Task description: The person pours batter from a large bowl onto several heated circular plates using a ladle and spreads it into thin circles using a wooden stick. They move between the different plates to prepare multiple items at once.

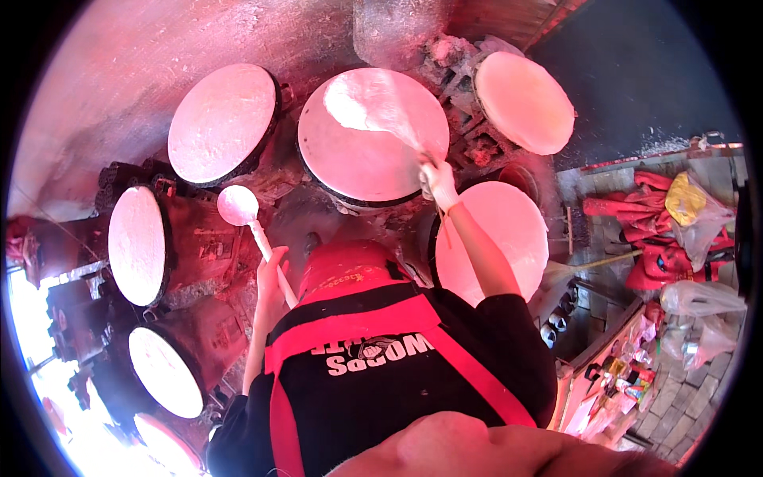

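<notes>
My left hand (273,273) is closed round the handle of a long pale ladle (238,206). The ladle's round bowl points up and away, between the pans on the left and the middle pan. Farther out, my right hand (439,183) grips a brush-like tool (373,103) with a pale, fan-shaped head. Glare washes out the head's detail, and a thin stick end shows below my fist. That head lies over the middle round pan (358,163), whose flat top looks pale pink under red light. Just below my right forearm is another pale-topped round pan (493,238).
More round pans stand in an arc: far left (222,123), left (137,246), lower left (165,372), far right (524,103). On the right are a red cloth pile (636,215), clear plastic bags (703,298) and a cluttered low table (612,381). A red apron (350,266) covers my front.
</notes>
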Motion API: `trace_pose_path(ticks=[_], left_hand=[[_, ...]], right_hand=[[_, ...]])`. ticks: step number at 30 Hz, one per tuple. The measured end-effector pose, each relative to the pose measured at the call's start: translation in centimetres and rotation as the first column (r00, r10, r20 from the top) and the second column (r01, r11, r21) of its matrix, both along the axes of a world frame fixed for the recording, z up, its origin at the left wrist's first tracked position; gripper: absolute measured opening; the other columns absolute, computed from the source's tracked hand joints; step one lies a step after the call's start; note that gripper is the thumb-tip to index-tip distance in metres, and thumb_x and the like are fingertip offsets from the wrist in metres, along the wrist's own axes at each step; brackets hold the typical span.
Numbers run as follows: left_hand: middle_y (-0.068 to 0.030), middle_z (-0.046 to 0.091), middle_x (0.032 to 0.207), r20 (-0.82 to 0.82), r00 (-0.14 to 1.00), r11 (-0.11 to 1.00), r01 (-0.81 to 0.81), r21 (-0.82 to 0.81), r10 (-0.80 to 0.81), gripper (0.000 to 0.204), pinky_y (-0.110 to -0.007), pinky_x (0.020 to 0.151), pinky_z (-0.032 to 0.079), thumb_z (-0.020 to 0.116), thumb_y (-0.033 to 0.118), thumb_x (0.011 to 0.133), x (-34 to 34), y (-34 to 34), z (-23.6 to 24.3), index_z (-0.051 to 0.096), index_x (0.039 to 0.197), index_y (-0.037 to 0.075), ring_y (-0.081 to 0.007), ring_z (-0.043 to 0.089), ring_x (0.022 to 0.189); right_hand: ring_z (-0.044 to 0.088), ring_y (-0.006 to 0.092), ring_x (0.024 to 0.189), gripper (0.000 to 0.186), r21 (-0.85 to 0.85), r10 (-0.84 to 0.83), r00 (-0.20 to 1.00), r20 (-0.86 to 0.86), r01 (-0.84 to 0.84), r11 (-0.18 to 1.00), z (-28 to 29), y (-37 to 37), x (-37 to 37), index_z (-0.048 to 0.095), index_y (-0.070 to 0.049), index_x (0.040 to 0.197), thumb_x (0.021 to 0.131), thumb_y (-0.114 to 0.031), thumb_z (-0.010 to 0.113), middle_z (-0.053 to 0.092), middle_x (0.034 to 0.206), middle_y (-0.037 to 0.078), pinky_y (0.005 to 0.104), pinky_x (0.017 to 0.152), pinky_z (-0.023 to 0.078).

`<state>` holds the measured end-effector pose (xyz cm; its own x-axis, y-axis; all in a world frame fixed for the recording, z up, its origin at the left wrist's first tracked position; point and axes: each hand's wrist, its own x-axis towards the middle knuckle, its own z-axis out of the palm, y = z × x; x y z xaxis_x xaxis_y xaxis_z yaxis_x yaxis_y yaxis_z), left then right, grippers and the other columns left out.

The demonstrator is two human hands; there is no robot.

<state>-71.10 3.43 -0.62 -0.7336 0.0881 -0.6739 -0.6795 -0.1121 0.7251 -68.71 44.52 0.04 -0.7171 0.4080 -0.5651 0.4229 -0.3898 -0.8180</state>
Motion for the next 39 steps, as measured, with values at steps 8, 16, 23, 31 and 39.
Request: trace_pose_path(ticks=[8,16,23,31,39], left_hand=[[0.0023,0.055,0.101,0.075,0.984,0.987,-0.16,-0.005,0.16,0.024,-0.023,0.09,0.04,0.065,0.025,0.084,3.7,3.0,6.3,0.061,0.101,0.008,-0.0072,0.05,0.095],[0.0001,0.056,0.105,0.063,0.978,0.978,-0.196,-0.071,0.201,0.029,-0.027,0.094,0.039,0.066,0.025,0.083,4.6,2.1,5.1,0.061,0.106,0.007,-0.0094,0.051,0.103],[0.0016,0.056,0.09,0.171,0.959,0.971,-0.207,-0.121,0.226,0.027,-0.018,0.066,0.042,0.064,0.025,0.085,8.5,3.7,8.7,0.061,0.107,0.008,-0.006,0.052,0.074],[0.0042,0.056,0.091,0.117,0.993,0.981,0.014,-0.195,0.009,0.024,-0.022,0.072,0.042,0.064,0.024,0.087,5.7,1.1,5.9,0.062,0.106,0.009,-0.005,0.049,0.085],[0.0028,0.059,0.109,0.057,0.925,0.922,0.379,-0.072,-0.376,0.025,-0.025,0.093,0.036,0.061,0.024,0.089,-1.5,-1.2,3.7,0.062,0.108,0.009,-0.0058,0.05,0.104]], right_hand=[[0.027,0.0064,0.037,0.043,-0.114,0.451,0.886,-0.107,-0.461,0.88,0.8,4.6,4.8,0.046,-0.018,0.138,0.095,-0.017,0.047,0.031,0.052,-0.006,0.0227,0.034,0.021],[0.028,0.0074,0.033,0.04,-0.038,0.533,0.845,0.042,-0.532,0.846,0.6,7.0,-2.0,0.049,-0.016,0.132,0.095,-0.028,0.052,0.035,0.051,-0.005,0.0253,0.033,0.019],[0.029,0.0047,0.038,0.03,0.023,0.53,0.846,-0.06,-0.53,0.848,-1.1,12.0,-0.4,0.058,-0.008,0.121,0.093,-0.017,0.051,0.036,0.052,-0.007,0.0247,0.034,0.02],[0.031,0.0031,0.043,0.04,0.03,0.6,0.8,0.004,-0.6,0.799,0.0,8.0,8.4,0.052,-0.014,0.132,0.092,-0.017,0.05,0.032,0.056,-0.009,0.0209,0.036,0.022],[0.027,0.0039,0.038,0.037,0.023,0.202,0.975,-0.086,-0.201,0.979,0.1,-3.4,10.9,0.055,-0.014,0.128,0.093,-0.028,0.055,0.034,0.054,-0.01,0.0222,0.037,0.022]])
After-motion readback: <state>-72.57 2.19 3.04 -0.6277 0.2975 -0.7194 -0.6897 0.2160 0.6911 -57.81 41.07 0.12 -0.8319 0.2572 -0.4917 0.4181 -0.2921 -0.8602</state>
